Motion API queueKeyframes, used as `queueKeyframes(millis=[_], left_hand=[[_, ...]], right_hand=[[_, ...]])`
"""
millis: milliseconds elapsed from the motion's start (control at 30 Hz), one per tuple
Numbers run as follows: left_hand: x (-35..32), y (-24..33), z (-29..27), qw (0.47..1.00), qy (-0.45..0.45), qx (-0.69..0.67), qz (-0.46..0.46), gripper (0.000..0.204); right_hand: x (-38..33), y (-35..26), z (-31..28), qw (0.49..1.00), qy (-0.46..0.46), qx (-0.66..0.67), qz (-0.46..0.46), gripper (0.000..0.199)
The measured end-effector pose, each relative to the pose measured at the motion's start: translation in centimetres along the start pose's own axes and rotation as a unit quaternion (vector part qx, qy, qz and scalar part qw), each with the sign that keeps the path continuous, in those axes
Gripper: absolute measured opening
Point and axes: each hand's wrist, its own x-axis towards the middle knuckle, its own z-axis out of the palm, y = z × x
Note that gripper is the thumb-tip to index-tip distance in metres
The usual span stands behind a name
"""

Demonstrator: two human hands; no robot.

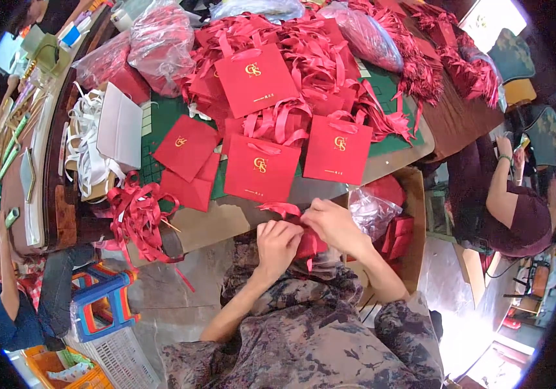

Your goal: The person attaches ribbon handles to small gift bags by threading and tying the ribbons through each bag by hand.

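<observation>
Head view looks down on both hands meeting at the centre of the frame, just below the table edge and over the lap: the left hand is curled with its fingers folded onto a small red paper bag, and the right hand closes over the same bag from the other side, so both are grasping it between them, held low and close to the body, probably because that steadies it for fine finger work. A red ribbon loops out just above the knuckles, seemingly the bag's handle. Straight above the hands, in the middle of the frame, finished red bags with gold marks lie flat in rows on a green cutting mat, their fronts up and within easy reach. Behind them, toward the top centre, a heap of red bags and ribbons is piled loosely. At the upper left sit clear plastic sacks of red goods, and below them white paper strips beside a white folded card. A loose bunch of red ribbons hangs over the table's left edge. To the right of the hands an open cardboard box holds a clear plastic bag and more red bags. Another person in a dark red top sits at the right edge, and a blue plastic stool stands at the lower left
</observation>
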Motion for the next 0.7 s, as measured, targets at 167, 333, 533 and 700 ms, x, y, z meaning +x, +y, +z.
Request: queueKeyframes(millis=[167,333,533,700], left_hand=[[-0.3,0.1,0.0,0.998,0.021,0.016,0.065,0.015],[-0.1,-0.4,-0.3,0.998,0.03,0.0,0.058,0.013],[1.0,-0.7,-1.1,1.0,-0.022,-0.012,-0.019,0.012],[3.0,-0.7,-2.4,0.998,-0.049,-0.018,-0.028,0.009]], right_hand=[[0.8,1.3,-0.6,0.992,-0.129,0.001,-0.007,0.01],[2.3,1.9,-1.5,0.973,-0.201,0.109,0.019,0.011],[1.9,2.0,1.1,0.978,-0.036,0.19,0.071,0.013],[2.5,1.9,1.5,0.968,-0.014,0.23,0.104,0.013]])
